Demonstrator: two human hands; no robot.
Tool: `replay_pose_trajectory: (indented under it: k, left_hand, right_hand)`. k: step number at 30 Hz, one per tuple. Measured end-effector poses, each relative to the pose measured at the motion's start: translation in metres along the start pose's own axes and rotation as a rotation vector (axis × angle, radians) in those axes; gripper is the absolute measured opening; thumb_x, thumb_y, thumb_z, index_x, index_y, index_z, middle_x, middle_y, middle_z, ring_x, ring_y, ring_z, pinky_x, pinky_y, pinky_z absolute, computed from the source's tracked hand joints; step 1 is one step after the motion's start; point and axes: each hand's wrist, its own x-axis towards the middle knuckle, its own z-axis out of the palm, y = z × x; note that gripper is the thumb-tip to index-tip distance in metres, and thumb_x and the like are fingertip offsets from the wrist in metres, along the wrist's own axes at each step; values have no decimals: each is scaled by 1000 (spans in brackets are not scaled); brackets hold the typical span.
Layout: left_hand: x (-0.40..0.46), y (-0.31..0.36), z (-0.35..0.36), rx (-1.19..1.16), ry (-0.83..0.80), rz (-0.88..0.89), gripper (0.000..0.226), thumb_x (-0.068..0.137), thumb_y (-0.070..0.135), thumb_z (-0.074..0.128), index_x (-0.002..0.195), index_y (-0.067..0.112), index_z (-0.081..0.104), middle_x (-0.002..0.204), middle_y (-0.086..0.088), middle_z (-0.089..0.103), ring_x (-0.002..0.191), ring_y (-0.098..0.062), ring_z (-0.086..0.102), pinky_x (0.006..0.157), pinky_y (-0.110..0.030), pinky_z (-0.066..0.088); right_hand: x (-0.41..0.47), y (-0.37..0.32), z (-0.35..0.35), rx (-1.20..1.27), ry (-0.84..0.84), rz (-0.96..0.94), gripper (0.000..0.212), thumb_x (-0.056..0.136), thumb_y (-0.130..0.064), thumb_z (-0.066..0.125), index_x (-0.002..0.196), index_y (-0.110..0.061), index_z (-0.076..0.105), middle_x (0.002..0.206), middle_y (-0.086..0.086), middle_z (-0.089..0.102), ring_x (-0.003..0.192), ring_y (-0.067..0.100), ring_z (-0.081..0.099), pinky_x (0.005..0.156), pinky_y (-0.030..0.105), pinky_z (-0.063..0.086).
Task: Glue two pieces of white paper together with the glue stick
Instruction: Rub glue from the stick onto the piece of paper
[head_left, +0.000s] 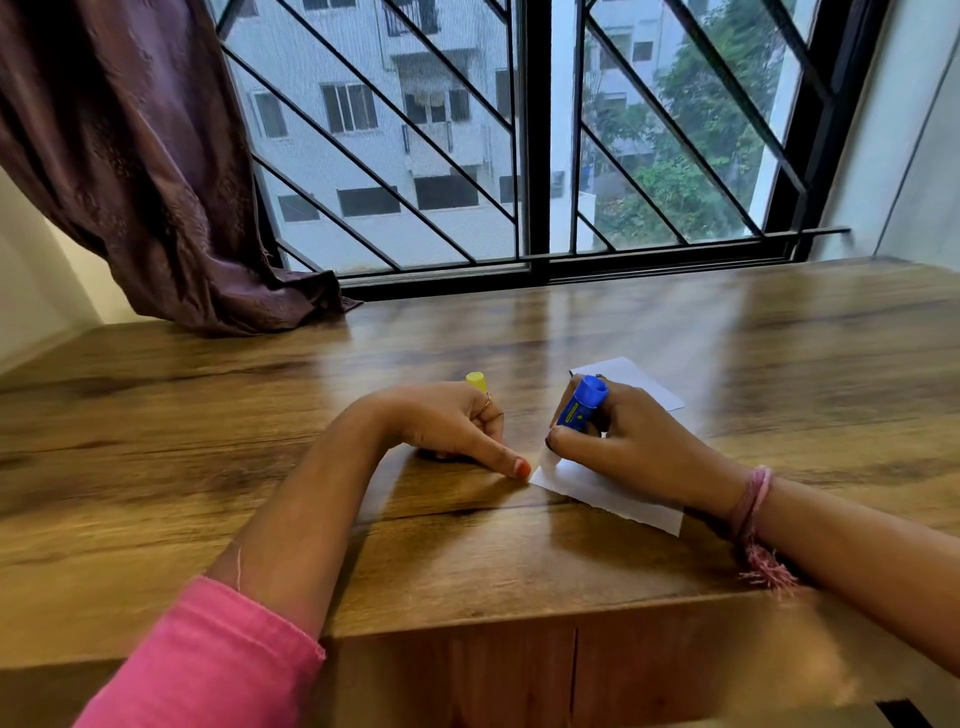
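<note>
Hands work close together near the front edge of a wooden table set against a barred window. Right hand is wrapped around a blue glue stick, its fingers clenched on the barrel, the tube tilted with its base end up and away from the person and its lower end hidden behind the thumb, down at the near left corner of a white paper that lies flat under this hand. Left hand rests on the wood just beside that paper, fingers curled in and the thumb stretched out so its red-painted tip touches the sheet's left corner; a yellow cap pokes up behind its knuckles, though whether the fingers grip it cannot be told. Second white paper lies farther back, partly hidden behind the right hand. Pink sleeve covers the left forearm, a pink thread band circles the right wrist, and a purple curtain hangs at the left of the window
</note>
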Motion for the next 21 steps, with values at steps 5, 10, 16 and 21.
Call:
replay_pose_trajectory:
  k: [5,10,16,21]
  left_hand:
    - [1,1,2,20,8,-16,36,68,51,79,62,25,55,56,11,54,45,-1,43,46,-18,34]
    - [3,2,2,1,-1,-28,37,67,49,80,61,25,53,51,13,52,42,0,42,43,-17,33]
    - [4,2,2,-38,-1,-51,38,64,47,83,59,25,52,50,12,51,42,-4,40,44,-20,31]
    - [3,3,2,-43,-4,-82,37,64,46,84,61,25,53,55,10,54,49,-7,42,47,-21,33]
  right_hand:
    - [0,0,0,6,-29,-20,21,77,-15,65,70,1,55,72,22,55,59,16,45,60,44,41]
    - [1,1,0,-5,-7,-24,21,77,-18,66,71,0,57,72,18,56,59,13,45,63,44,43]
    - [6,7,-1,-6,32,14,24,76,-19,65,66,-1,53,60,1,47,53,10,40,94,55,42]
    - [6,6,-3,-14,3,-10,20,74,-25,66,68,-6,61,66,7,58,55,12,47,88,52,46]
